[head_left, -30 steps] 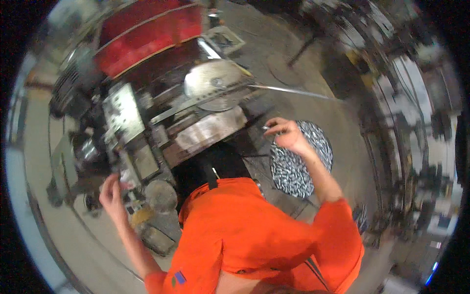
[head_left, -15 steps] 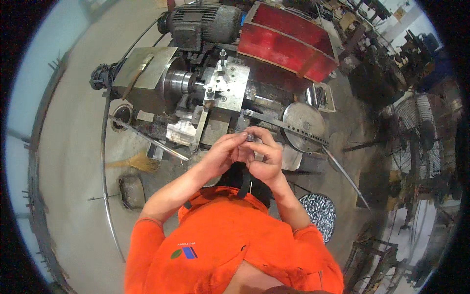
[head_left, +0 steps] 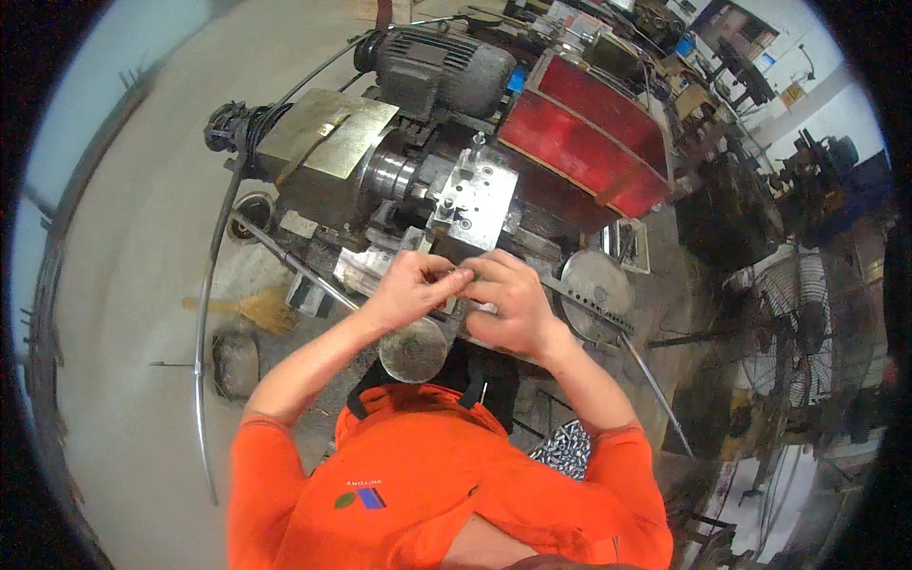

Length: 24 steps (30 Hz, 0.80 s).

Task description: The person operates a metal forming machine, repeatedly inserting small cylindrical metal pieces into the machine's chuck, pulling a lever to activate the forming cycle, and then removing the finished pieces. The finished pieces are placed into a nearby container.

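My left hand (head_left: 415, 290) and my right hand (head_left: 508, 302) meet in front of my waist, over the near side of a lathe-like machine. Thumb and fingers of the left are pinched together, their tips touching the right hand's fingers; whatever is between them is hidden. Curled fingers close my right hand, and a small pale metal piece (head_left: 486, 307) shows in part inside it. Just beyond the hands stands the machine's steel tool block (head_left: 485, 204) with upright bolts. Left of that block is the round chuck (head_left: 391, 177).
A round metal disc (head_left: 412, 351) sits close below my left hand. At right are a perforated bar (head_left: 591, 306), a larger disc (head_left: 597, 285) and a long rod handle (head_left: 655, 391). Small metal parts (head_left: 565, 450) fill a container by my right elbow. A red box (head_left: 589, 133) and motor (head_left: 446, 76) stand behind.
The view has tilted, so the machine appears lower and farther right. My hands have turned, and the small grey metal piece visible between the fingertips before is now mostly hidden.
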Each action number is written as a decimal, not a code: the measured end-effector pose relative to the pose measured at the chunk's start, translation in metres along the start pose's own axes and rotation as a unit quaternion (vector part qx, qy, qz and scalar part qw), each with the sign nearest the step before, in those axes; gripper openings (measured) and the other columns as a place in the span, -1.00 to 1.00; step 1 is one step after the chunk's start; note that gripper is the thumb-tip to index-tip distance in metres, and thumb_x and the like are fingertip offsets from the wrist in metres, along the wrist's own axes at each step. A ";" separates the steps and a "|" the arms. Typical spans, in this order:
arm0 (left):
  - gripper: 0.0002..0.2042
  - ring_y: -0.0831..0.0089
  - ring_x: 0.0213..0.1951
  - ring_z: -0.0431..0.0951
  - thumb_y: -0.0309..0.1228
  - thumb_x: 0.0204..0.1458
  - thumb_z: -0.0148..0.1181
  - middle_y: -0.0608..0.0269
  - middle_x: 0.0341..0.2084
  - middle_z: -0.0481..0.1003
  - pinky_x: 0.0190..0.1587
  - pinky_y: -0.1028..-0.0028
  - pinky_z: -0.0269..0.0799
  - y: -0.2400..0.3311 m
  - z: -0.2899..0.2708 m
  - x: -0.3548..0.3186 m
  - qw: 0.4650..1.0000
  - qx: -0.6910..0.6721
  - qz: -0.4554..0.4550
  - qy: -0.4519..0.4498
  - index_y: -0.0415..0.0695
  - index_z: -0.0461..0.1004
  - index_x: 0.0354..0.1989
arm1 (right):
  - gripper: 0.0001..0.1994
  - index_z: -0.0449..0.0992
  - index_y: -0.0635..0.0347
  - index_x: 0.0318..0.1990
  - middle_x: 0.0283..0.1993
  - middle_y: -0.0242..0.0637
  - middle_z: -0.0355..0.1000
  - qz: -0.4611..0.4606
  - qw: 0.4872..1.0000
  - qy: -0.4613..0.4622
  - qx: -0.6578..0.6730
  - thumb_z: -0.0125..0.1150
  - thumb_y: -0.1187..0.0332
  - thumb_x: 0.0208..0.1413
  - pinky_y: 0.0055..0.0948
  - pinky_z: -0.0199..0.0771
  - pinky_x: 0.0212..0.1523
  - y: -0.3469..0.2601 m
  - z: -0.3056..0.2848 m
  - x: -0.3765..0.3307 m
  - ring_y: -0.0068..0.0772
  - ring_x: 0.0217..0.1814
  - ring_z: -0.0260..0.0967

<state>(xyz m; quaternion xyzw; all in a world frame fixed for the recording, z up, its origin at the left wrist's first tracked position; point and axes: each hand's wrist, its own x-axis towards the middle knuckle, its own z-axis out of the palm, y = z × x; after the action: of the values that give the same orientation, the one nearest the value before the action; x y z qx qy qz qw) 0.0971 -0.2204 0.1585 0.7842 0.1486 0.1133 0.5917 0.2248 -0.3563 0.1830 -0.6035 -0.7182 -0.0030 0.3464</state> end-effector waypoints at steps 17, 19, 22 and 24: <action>-0.69 0.08 -0.39 0.54 -0.24 -0.01 0.15 0.01 -0.55 0.51 -0.35 0.24 0.40 -0.070 -0.231 -0.225 0.790 0.479 -0.308 0.227 -0.21 0.48 -0.19 | -0.72 0.61 0.18 -0.48 -0.44 -0.01 0.48 0.215 0.954 -0.175 -0.116 0.12 0.32 -0.44 -0.22 0.46 -0.19 0.115 0.073 0.120 0.03 -0.30 0.46; -0.70 0.07 -0.40 0.54 -0.28 -0.02 0.16 0.02 -0.55 0.51 -0.36 0.24 0.40 -0.073 -0.212 -0.239 0.844 0.312 -0.375 0.223 -0.24 0.47 -0.19 | -0.70 0.62 0.17 -0.45 -0.41 0.00 0.49 0.216 0.957 -0.173 -0.090 0.13 0.31 -0.44 -0.24 0.46 -0.16 0.117 0.072 0.117 0.03 -0.29 0.46; -0.71 0.06 -0.45 0.52 -0.31 -0.05 0.19 -0.03 -0.58 0.50 -0.39 0.23 0.39 -0.126 -0.186 -0.261 0.826 0.395 -0.211 0.343 -0.30 0.45 -0.26 | -0.69 0.63 0.16 -0.41 -0.39 0.02 0.49 0.215 0.957 -0.175 -0.079 0.13 0.32 -0.43 -0.27 0.46 -0.15 0.111 0.073 0.124 0.02 -0.28 0.46; -0.70 0.03 -0.47 0.50 -0.29 -0.08 0.23 -0.08 -0.59 0.47 -0.39 0.20 0.37 -0.130 -0.188 -0.252 0.805 0.380 -0.297 0.345 -0.33 0.43 -0.38 | -0.68 0.63 0.16 -0.40 -0.38 0.02 0.49 0.212 0.957 -0.175 -0.089 0.14 0.32 -0.43 -0.28 0.47 -0.14 0.113 0.077 0.128 0.00 -0.28 0.47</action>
<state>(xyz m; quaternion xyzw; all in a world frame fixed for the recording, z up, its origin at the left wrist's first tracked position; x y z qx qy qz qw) -0.2167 -0.1114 0.0842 0.7732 0.5995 0.1298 0.1611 0.2806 -0.1827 0.1414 -0.7612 -0.6201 0.1125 0.1527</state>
